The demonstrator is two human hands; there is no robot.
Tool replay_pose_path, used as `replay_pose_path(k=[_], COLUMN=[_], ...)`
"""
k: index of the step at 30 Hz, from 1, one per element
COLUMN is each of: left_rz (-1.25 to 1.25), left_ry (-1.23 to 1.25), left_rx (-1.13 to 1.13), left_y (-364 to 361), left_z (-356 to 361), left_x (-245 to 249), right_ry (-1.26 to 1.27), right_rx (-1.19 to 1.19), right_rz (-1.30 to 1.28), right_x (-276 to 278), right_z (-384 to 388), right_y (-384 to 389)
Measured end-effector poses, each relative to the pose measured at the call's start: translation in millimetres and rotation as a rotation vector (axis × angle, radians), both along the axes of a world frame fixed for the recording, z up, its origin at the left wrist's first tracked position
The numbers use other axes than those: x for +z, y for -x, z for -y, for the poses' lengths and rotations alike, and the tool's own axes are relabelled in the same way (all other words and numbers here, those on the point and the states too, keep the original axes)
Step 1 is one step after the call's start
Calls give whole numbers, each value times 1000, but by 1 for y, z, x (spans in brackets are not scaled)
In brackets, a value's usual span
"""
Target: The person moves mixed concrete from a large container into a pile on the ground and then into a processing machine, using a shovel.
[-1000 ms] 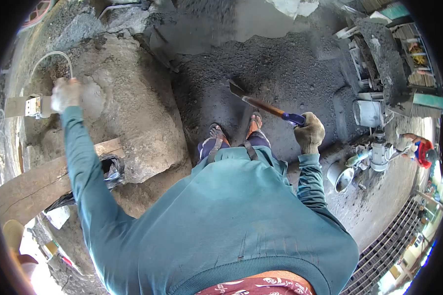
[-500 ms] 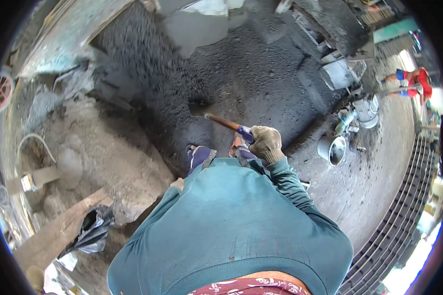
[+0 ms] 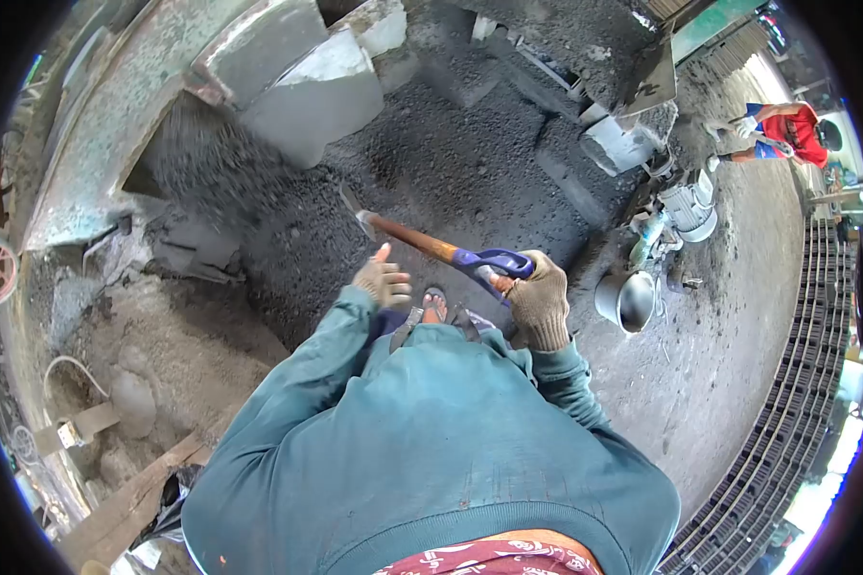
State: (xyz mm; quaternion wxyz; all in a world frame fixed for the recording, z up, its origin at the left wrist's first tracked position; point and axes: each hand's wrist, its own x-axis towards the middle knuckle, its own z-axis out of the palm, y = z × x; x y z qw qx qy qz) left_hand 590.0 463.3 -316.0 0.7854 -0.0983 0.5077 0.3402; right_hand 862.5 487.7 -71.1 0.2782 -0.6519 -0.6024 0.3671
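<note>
Two hands, right one: the gloved right hand is wrapped around the purple grip of a shovel.
Left hand: the left hand has its fingers loosely extended, just beside the wooden shaft and apart from it.
Shovel: slants from the right hand across to beyond the left hand, where its blade ends; the blade shows nearly edge-on, so whether it touches the ground is hard to tell.
Dark grit: spread beyond both hands.
Pale slab: well beyond the left hand.
Bucket: near the right hand, on its right.
Motor: farther right, past the bucket.
Person in red: well apart, far right of the right hand.
</note>
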Motion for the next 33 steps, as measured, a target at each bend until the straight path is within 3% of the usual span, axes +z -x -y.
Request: replay_pose_path(k=[1, 3, 5, 9, 14, 17, 21, 23, 25, 27, 31, 33], left_rz=[12, 239, 470, 339, 132, 50, 17, -106, -420, -719, -814, -668], left_ry=[39, 67, 33, 48, 23, -23, -117, -264, -387, -426, -186, -11], left_rx=[-18, 59, 513, 405, 186, 96, 4, -96, -316, -565, -730, -598], left_y=[-30, -72, -103, -135, -161, -169, -186, -195, -218, -245, -246, -246], left_z=[-29, -88, -147, -252, -393, -490, -611, -656, -698, -719, -656, -613], left_x=[23, 22, 9, -1, -31, -35, -99, -113, -185, -257, -210, -157], right_ry=[-25, 80, 153, 211, 255, 258, 192, 180, 283, 278, 381, 419], right_rx=[-22, -132, -325, -629, -745, -912, -969, -1026, -1119, -1202, -1315, -1272], right_rz=[-29, -82, -354, -795, -1190, -1284, -1394, -1387, -1352, -1293, -1329, -1358], right_x=[-1, 4, -26, -60, -130, -155, -173, -198, -230, -252, -295, -272], right_z=[-6, -20, -31, -79, -182, -265, -381, -441, -483, -483, -405, -365], right_y=[-1, -4, -18, -29, -21, -9, 4, 2, 0, 0, -35, -42])
